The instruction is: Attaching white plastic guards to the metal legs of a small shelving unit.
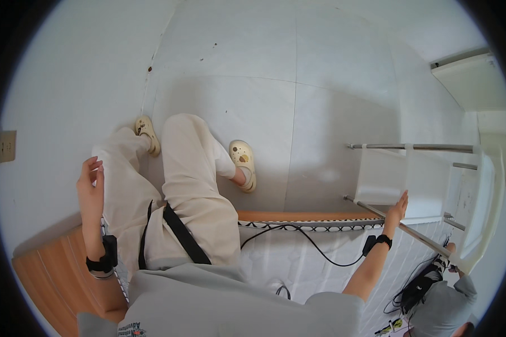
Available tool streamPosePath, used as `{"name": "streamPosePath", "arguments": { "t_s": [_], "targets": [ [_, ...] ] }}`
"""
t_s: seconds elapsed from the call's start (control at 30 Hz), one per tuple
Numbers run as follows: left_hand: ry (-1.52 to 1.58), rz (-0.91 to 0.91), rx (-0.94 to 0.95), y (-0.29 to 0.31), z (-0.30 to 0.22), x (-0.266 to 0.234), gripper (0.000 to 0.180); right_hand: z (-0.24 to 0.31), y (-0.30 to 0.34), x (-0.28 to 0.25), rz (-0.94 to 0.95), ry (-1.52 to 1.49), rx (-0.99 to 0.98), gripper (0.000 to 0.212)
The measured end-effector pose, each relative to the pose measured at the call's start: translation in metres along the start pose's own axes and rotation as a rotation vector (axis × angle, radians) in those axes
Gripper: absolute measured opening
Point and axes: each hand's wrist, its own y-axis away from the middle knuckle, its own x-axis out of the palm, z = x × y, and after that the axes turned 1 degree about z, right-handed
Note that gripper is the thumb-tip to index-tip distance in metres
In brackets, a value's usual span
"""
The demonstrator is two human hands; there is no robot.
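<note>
My left hand (91, 178) is raised beside my left thigh, its fingers loosely bent and apart, with nothing in it. The cream trousers (192, 163) are the nearest thing to it. My right hand (398, 209) reaches out with straight fingers beside a white stand (486, 208) on metal legs. Its palm side is close to a slanting metal leg (424, 240); whether they touch I cannot tell. Each wrist wears a black strap with a small device: one on the left wrist (102, 259), one on the right wrist (376, 242).
I sit on a bed with a white quilted mattress (320, 247) and wooden edge (298, 215). A black cable (315, 242) lies across it. A wooden headboard (56, 275) is at left. At lower right, another person (447, 303) is beside a black bag (417, 289). A wall socket (7, 146) shows far left.
</note>
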Motion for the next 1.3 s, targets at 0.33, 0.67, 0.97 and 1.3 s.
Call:
{"name": "streamPosePath", "arguments": {
  "t_s": [0.33,0.67,0.97,1.3],
  "targets": [
    [-0.043,0.008,-0.009,0.003,0.000,0.005,0.023,-0.037,-0.024,0.023,0.023,0.236,0.248,0.068],
    [-0.009,-0.055,0.027,-0.004,0.017,-0.013,0.022,0.109,0.059,0.066,0.073,-0.367,-0.037,0.021],
    [0.225,-0.019,-0.198,-0.003,0.023,-0.042,0.016,0.278,0.134,0.014,0.369,-0.644,0.184,0.025],
    [0.124,-0.005,-0.090,-0.034,0.082,-0.032,0.015,0.372,0.152,-0.006,0.613,-0.543,-0.114,0.029]
  ]
}}
